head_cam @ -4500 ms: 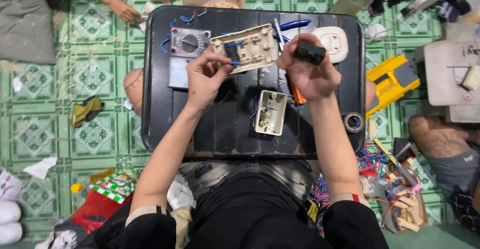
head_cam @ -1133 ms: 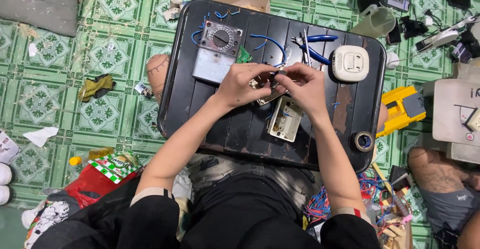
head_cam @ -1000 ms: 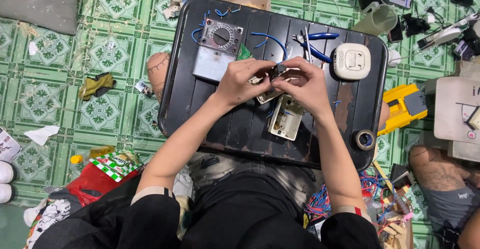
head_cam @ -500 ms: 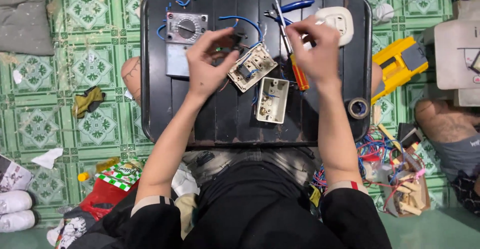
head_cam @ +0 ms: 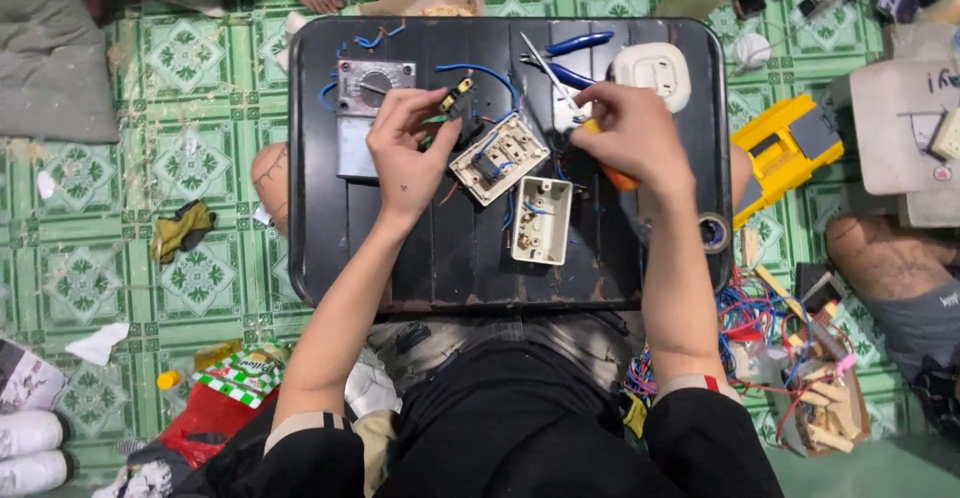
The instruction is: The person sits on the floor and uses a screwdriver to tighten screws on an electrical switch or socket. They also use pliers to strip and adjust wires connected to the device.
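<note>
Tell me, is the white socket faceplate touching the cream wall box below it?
Apart. The head view shows a strip of dark tray between the white socket faceplate and the cream wall box; only thin wires run across that gap.

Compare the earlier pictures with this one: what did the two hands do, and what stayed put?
The hands, joined a second ago, parted. The left hand now pinches a small black part; the right hand grips an orange-handled screwdriver. The cream switch plate lies released. The box and dial unit stayed.

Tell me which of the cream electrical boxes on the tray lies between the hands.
The square switch plate with blue wires; the empty box lies nearer the body.
</note>
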